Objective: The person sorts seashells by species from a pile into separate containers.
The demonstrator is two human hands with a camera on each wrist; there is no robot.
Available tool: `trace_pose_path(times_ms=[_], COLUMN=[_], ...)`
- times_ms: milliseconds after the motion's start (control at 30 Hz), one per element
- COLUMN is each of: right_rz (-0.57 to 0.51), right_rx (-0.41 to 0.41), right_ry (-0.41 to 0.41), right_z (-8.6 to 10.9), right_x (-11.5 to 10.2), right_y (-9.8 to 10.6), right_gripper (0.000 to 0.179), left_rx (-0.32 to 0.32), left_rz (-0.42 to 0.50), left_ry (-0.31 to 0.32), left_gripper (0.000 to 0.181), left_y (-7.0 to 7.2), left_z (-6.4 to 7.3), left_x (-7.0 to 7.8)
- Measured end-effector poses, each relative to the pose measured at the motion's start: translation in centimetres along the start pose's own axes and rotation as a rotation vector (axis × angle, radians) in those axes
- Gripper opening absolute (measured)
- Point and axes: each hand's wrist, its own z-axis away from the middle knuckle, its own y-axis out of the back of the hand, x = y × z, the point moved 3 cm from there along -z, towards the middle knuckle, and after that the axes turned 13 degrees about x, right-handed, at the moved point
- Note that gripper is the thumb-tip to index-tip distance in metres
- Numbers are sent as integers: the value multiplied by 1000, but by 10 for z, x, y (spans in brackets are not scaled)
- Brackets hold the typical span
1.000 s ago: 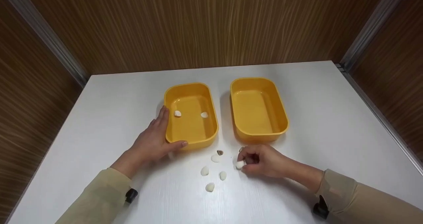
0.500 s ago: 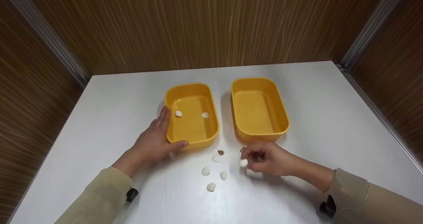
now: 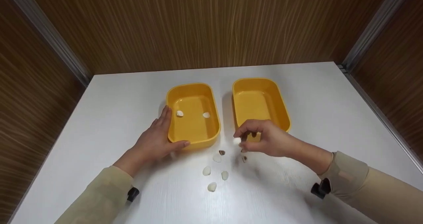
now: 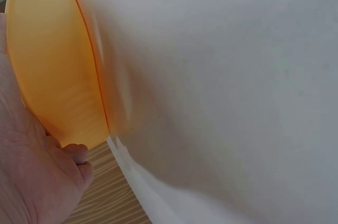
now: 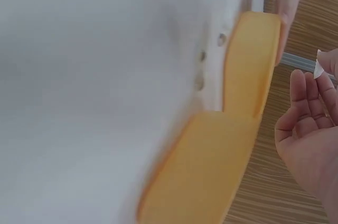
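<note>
Just in front of the right yellow box (image 3: 252, 103), my right hand (image 3: 272, 139) pinches a small white shell (image 3: 237, 141) between thumb and fingertips, raised above the table. In the right wrist view the shell (image 5: 318, 70) looks thin and pointed. My left hand (image 3: 152, 139) rests against the left yellow box (image 3: 198, 145), fingers extended along its left wall and thumb across its near wall. Inside that box lie two white shells, one at the left (image 3: 179, 113) and one at the right (image 3: 206, 115). The right hand covers the right box's near corner.
Several white shells (image 3: 207, 170) lie loose on the white table (image 3: 158, 191) before the boxes. Small brown-marked pieces (image 3: 222, 152) sit nearer the boxes, another (image 3: 244, 159) under the right hand. A wood-grain panel (image 3: 211, 25) stands behind the table.
My right hand has lifted the white shell off the table and moved it away from me, to the right box's near edge. The left hand stays at the left box.
</note>
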Motion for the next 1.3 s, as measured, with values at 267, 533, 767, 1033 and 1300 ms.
trace_pose_path(times_ms=[267, 533, 767, 1033, 1300], right_rz=[10, 10, 3, -27, -57], right_rx=[58, 99, 129, 180, 206], right_ry=[42, 21, -61, -154, -175], right_z=[-50, -93, -116, -131, -131], right_x=[-15, -15, -9, -6, -2], right_y=[-7, -20, -29, -37, -37], right_gripper=[18, 14, 15, 20, 24], left_rx=[2, 24, 15, 5, -6], left_rz=[-8, 10, 9, -4, -1], left_ry=[0, -29, -28, -20, -26], left_gripper=[135, 132, 132, 135, 133], left_y=[0, 1, 0, -1, -3], left_z=[0, -4, -5, -5, -5], left_x=[0, 4, 8, 9, 10])
